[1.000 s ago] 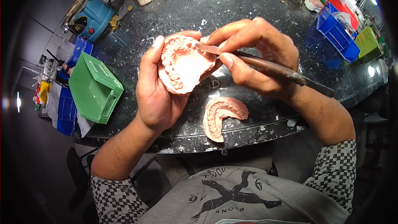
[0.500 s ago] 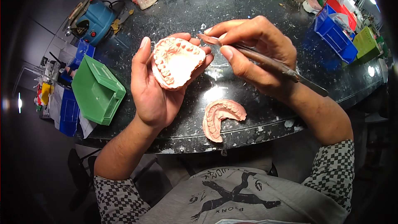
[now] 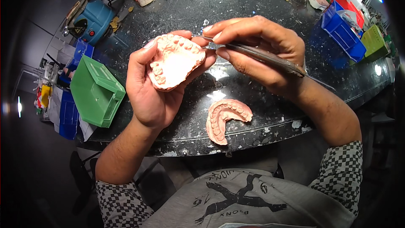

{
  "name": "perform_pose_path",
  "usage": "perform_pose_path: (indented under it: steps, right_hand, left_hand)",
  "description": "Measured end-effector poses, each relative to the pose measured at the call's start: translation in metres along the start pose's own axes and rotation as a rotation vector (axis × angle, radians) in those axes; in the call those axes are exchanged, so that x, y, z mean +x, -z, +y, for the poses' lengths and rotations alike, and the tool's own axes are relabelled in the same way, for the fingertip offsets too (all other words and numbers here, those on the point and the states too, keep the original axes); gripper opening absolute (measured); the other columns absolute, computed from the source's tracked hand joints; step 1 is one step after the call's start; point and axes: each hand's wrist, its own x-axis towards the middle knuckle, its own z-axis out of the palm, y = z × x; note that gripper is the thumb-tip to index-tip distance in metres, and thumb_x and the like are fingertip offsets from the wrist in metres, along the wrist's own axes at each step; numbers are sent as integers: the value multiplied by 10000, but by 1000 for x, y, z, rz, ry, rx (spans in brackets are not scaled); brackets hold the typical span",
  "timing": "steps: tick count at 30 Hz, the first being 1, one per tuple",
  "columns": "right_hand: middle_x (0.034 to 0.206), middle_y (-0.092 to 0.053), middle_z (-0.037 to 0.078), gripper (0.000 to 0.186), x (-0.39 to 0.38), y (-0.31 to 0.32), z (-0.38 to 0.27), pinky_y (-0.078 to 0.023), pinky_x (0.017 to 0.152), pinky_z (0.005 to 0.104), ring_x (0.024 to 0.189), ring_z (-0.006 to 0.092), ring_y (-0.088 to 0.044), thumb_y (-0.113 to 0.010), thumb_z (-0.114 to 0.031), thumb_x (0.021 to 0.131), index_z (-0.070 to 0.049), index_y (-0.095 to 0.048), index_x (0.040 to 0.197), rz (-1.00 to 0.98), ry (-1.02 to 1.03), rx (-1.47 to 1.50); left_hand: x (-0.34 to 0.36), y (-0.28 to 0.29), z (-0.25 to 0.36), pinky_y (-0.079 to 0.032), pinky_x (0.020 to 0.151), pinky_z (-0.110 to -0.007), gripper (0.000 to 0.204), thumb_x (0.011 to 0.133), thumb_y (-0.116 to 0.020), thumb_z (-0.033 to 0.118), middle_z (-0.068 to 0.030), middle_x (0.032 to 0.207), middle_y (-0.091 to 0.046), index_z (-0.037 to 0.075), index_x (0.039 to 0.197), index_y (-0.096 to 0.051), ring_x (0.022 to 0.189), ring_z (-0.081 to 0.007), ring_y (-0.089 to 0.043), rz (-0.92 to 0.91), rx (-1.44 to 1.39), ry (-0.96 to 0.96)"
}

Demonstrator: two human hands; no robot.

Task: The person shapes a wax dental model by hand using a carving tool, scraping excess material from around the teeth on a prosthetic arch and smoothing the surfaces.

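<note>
Right hand [image 3: 274, 46]'s got the knife [image 3: 266, 58] pinched, long axis pointing left toward the cast [image 3: 175, 65] gripped in the left hand [image 3: 154, 106] just beside it, can't tell if the tip's touching tbh.

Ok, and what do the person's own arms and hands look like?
The bare left hand, bare right hand and bare forearms show no gloves or wristwear. Short fabric sleeves, in a black-and-grey check, join a grey printed shirt.

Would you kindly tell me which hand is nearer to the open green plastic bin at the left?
Left: the left hand is just right of the green plastic bin, not touching it; the right hand is farther right, beyond the held pink plaster dental model.
</note>
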Motion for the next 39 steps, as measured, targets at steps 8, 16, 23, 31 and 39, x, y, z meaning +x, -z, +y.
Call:
perform_pose_path:
  steps: [8, 16, 23, 31, 39]
  right_hand:
    - [1179, -675, 198, 265, 0, 5, -1, -535, 988, 358, 1132, 248, -659, -675, 90, 875, 13, -647, 1128, -99, 13, -109]
    - [1123, -696, 181, 246, -2, -8, -6, -556, 964, 342, 1110, 230, -668, -684, 74, 883, 48, -665, 1127, 2, -186, 111]
    - [932, -714, 45, 163, -4, -5, 3, -545, 745, 233, 848, 80, -679, -745, -87, 907, -11, -705, 1045, -55, -81, -52]
    - [944, -708, 45, 158, -7, -9, 3, -533, 742, 227, 837, 73, -663, -713, -81, 918, -10, -687, 1057, -112, -236, -19]
    - [988, -718, 64, 136, -11, -12, 7, -543, 754, 241, 859, 81, -666, -701, -88, 923, -4, -680, 1028, -78, -222, -14]
  left_hand:
    - [5, 6, 7, -658, 713, -408, 604, 996, -364, 423, -284, 1144, -637, -80, 1319, -454, 936, -386, -707, -52, 107, 37]
    - [2, 1, 8, -630, 560, -439, 681, 953, -247, 446, -280, 1079, -656, -86, 1326, -451, 834, -355, -680, 1, 129, 99]
    - [8, -5, 14, -501, 339, -276, 861, 984, -194, 679, -213, 922, -657, -72, 1296, -475, 637, -213, -625, 57, 221, 128]
    - [2, -9, 16, -422, 278, -245, 823, 986, -231, 634, -168, 857, -626, -82, 1314, -472, 545, -189, -577, 82, 301, 207]
    - [-1, -12, 4, -410, 338, -243, 730, 1005, -247, 604, -131, 809, -650, -22, 1190, -572, 545, -165, -581, 162, 467, 69]
